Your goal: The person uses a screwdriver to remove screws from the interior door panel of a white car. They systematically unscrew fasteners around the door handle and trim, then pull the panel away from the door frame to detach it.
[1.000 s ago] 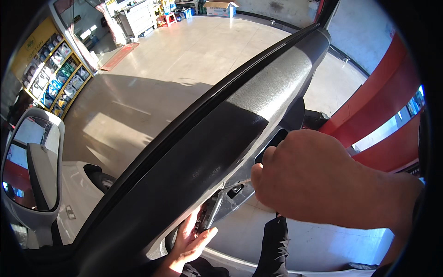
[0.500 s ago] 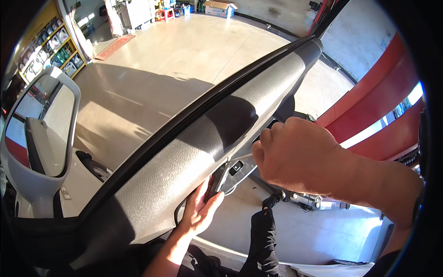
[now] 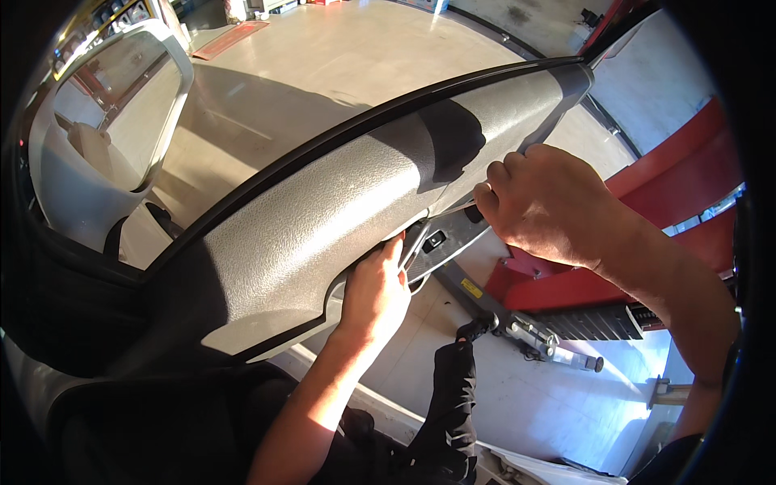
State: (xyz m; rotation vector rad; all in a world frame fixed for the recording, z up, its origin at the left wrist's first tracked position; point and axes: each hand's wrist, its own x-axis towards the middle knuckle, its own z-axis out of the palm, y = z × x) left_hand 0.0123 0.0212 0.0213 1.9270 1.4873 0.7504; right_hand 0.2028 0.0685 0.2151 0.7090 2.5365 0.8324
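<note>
A car door's grey textured trim panel [image 3: 299, 234] runs slantwise across the middle. My left hand [image 3: 377, 291] is closed at its lower edge, fingers gripping the grey door-handle trim [image 3: 414, 245]; the fingertips are partly hidden behind the edge. To the right, my right hand [image 3: 554, 206] is a fist round a screwdriver-like tool with a thin shaft [image 3: 454, 211]. Its handle is mostly covered by the fist. The shaft points left, and its tip reaches the gap beside the handle trim. Near it sits a small black switch [image 3: 435, 240] in the armrest.
A white side mirror [image 3: 73, 182] stands outside the door at left. Red lift parts [image 3: 687, 162] rise on the right, with a metal lift arm [image 3: 541, 335] low on the floor. My black-trousered leg [image 3: 453, 388] is below. A seat [image 3: 162, 420] lies lower left.
The view has shifted, so the door sits higher and further right. My left hand has turned, its fingers now up at the panel edge. The right fist keeps the tool at the trim.
</note>
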